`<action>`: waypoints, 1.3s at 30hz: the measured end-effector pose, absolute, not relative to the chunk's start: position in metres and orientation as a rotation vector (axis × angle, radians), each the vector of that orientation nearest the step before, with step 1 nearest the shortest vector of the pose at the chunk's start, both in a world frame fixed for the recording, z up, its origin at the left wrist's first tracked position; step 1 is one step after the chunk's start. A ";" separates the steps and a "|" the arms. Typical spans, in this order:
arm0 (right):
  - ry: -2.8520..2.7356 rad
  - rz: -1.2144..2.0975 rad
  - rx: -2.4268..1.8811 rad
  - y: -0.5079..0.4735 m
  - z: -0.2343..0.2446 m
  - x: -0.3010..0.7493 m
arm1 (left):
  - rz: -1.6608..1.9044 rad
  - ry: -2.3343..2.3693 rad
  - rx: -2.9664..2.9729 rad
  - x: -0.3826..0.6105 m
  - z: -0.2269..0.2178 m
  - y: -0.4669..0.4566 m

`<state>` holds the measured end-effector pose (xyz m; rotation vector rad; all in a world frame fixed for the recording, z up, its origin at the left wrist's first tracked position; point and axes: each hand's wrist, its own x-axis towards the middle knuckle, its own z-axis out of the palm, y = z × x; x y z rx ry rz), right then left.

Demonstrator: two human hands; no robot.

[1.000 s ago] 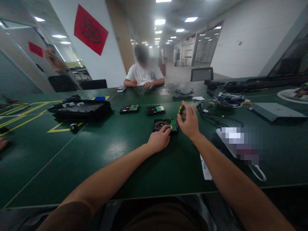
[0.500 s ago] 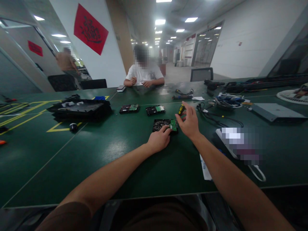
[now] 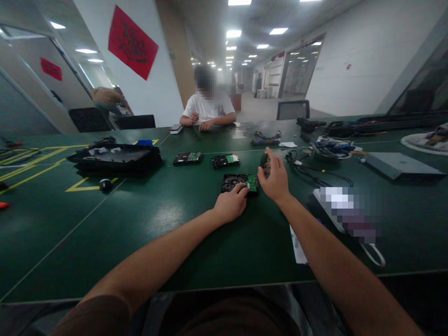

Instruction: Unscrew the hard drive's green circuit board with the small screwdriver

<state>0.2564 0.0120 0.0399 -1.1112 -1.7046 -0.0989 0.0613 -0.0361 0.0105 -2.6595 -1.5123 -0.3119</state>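
A black hard drive (image 3: pixel 234 181) with a green circuit board lies flat on the table in front of me. My left hand (image 3: pixel 231 203) holds it down, its fingers over the near edge and the board. Just right of the drive, my right hand (image 3: pixel 276 178) grips the handle of a screwdriver (image 3: pixel 263 159), green-black in this light, between thumb and fingers. The shaft and tip are too fine to make out. Farther back lie two more hard drives, one at the centre (image 3: pixel 226 160) and one to its left (image 3: pixel 188 158), boards facing up.
On the left stands a black tray (image 3: pixel 115 161); a small dark round object (image 3: pixel 105 185) sits before it. Cables (image 3: pixel 308 170), a bowl of wires (image 3: pixel 332 147), a grey metal box (image 3: pixel 404 165) and a white device (image 3: pixel 329 210) occupy the right. Across the table sits a person (image 3: pixel 210 109).
The screwdriver handle has turned in my right hand, its yellow parts now showing less. My left hand stays on the hard drive. A person in the left background has bent over.
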 end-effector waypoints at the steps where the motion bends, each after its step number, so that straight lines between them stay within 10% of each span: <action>1: -1.697 -0.092 -1.120 0.012 0.040 0.257 | -0.310 -1.512 -2.659 0.061 0.010 -0.036; 39: -1.663 -0.057 -1.106 0.013 0.038 0.254 | -0.309 -1.509 -2.669 0.061 0.012 -0.037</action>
